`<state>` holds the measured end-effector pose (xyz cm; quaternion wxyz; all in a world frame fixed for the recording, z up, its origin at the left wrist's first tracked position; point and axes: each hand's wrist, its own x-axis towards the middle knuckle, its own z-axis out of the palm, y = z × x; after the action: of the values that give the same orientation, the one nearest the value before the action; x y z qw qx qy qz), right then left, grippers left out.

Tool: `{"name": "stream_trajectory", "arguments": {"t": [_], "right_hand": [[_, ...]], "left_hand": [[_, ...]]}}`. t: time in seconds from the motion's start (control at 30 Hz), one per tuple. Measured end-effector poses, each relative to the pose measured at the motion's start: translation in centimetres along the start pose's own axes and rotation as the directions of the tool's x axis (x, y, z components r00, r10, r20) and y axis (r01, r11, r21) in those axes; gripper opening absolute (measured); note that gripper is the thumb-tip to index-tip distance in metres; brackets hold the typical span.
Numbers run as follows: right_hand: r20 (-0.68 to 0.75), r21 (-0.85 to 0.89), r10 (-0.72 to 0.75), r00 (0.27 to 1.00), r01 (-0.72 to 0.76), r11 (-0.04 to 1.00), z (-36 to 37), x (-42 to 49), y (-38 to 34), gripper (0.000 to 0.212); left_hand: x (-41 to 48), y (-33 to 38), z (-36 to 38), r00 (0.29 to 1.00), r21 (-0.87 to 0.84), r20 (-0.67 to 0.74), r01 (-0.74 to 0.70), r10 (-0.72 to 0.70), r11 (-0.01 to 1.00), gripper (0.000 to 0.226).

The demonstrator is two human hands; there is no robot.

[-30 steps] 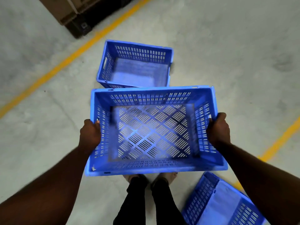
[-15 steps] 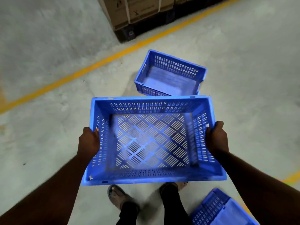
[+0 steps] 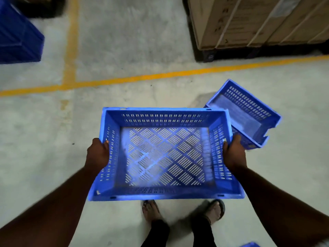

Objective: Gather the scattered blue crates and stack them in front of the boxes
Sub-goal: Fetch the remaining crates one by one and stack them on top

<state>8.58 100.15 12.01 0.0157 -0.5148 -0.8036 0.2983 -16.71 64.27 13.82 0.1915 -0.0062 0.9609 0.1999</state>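
Carried crate (image 3: 165, 154), empty and open side up, hangs level between both hands above the floor. The left hand (image 3: 98, 154) grips its left short wall and the right hand (image 3: 234, 154) grips its right, thumbs at the rim. The floor crate (image 3: 249, 114) sits skewed just beyond the right hand. The boxes (image 3: 258, 20) stand further ahead and right, past the yellow line (image 3: 142, 78). Risks, as judged: the skew means a straight drop would leave the rims mismatched, so the carried crate could perch crooked or jam. The grip is at the walls only, so tilting could let it slip. Feet in sandals are directly below the hands, so a dropped crate lands on toes.
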Motion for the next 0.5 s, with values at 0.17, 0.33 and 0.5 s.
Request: {"name": "stream_trajectory", "arguments": {"t": [0.17, 0.33, 0.5], "right_hand": [[0.042, -0.049, -0.118, 0.992, 0.12, 0.992, 1.8, 0.3, -9.9, 0.017], [0.088, -0.071, -0.224, 0.971, 0.23, 0.971, 3.4, 2.1, -18.4, 0.022], [0.144, -0.093, -0.29, 0.946, 0.305, 0.948, 5.1, 5.2, -26.8, 0.022]], "left_hand": [[3.1, -4.1, -6.7, 0.997, -0.022, -0.05, 0.052, -0.053, 0.998, 0.034], [6.7, -6.3, -11.8, 0.992, -0.043, -0.085, 0.09, -0.093, 0.995, 0.032], [11.4, -7.0, -16.7, 0.984, -0.032, -0.107, 0.139, -0.142, 0.99, 0.033]]}}
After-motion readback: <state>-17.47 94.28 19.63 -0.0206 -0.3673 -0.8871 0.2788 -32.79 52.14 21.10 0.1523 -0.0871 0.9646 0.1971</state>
